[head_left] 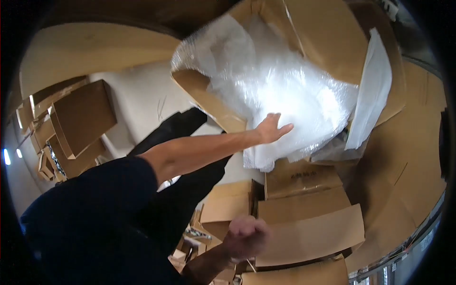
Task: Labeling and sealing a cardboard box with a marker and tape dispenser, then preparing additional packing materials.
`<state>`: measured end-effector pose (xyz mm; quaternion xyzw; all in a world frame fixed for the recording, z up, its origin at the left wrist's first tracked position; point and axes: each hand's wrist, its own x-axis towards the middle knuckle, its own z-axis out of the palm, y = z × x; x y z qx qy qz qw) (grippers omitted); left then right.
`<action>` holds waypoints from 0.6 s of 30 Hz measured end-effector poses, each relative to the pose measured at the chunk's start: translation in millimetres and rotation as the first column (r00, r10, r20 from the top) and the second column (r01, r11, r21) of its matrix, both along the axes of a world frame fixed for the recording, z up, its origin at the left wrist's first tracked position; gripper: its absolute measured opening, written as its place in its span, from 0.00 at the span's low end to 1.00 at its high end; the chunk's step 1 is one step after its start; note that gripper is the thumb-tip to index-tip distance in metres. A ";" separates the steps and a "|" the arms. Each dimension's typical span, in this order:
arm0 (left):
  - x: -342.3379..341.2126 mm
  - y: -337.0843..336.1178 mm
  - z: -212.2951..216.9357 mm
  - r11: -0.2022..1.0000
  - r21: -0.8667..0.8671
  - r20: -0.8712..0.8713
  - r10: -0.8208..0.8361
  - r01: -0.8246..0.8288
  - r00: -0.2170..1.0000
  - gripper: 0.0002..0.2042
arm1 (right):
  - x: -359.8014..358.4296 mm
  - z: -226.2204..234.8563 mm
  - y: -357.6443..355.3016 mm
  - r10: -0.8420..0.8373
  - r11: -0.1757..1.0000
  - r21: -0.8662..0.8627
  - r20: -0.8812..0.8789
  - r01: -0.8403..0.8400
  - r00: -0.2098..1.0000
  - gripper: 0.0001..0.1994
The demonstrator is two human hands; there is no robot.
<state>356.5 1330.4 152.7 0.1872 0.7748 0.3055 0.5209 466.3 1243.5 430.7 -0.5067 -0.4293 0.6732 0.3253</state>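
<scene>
My left hand (271, 128) reaches out from a dark blue sleeve and lies flat on a big sheet of clear bubble wrap (275, 80), fingers stretched out and holding nothing. The wrap spills out of a large open cardboard box (327, 38) at the top. My right hand (244, 237) is low in the middle, blurred and curled into a fist. It sits beside the flap of an open brown cardboard box (308, 232); I cannot see anything in it.
A white foam sheet (373, 90) hangs at the big box's right side. Flattened cardboard (408, 166) covers the right. Several open boxes (80, 118) are stacked at the left on a pale floor (137, 95). My dark trouser leg (175, 128) runs through the middle.
</scene>
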 end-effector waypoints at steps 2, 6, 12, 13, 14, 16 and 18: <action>64.4 28.9 -40.5 0.994 -0.075 -0.091 -0.081 0.074 0.993 0.31 | -14.7 -3.9 48.3 -0.222 0.907 -0.323 -0.912 -0.270 0.344 0.06; 93.8 33.0 -51.4 0.998 -0.036 0.004 0.045 -0.045 0.999 0.24 | -6.0 -9.4 104.2 0.316 0.900 0.079 -0.797 -0.429 0.515 0.09; -29.4 -51.8 35.4 0.952 -0.005 0.042 0.306 -0.306 0.951 0.19 | -4.7 -86.2 96.6 0.160 0.987 0.087 -0.509 -0.134 0.846 0.13; -50.4 -72.5 59.7 0.956 0.062 -0.011 0.287 -0.286 0.958 0.19 | -17.6 -93.7 104.0 0.180 0.979 -0.053 -0.230 -0.197 0.957 0.13; -70.7 -88.8 91.9 0.958 0.123 -0.055 0.265 -0.257 0.963 0.19 | -30.1 -100.7 108.9 0.231 0.956 -0.202 0.079 -0.211 0.970 0.13; -105.5 -106.7 154.0 0.948 0.035 -0.052 0.317 -0.316 0.947 0.17 | -72.8 -131.1 120.0 0.421 0.907 -0.124 0.273 -0.402 0.865 0.16; -130.1 -140.5 177.1 0.851 0.220 -0.036 0.496 -0.477 0.868 0.12 | -83.4 -208.9 138.4 0.456 0.607 0.256 0.664 -0.753 0.593 0.20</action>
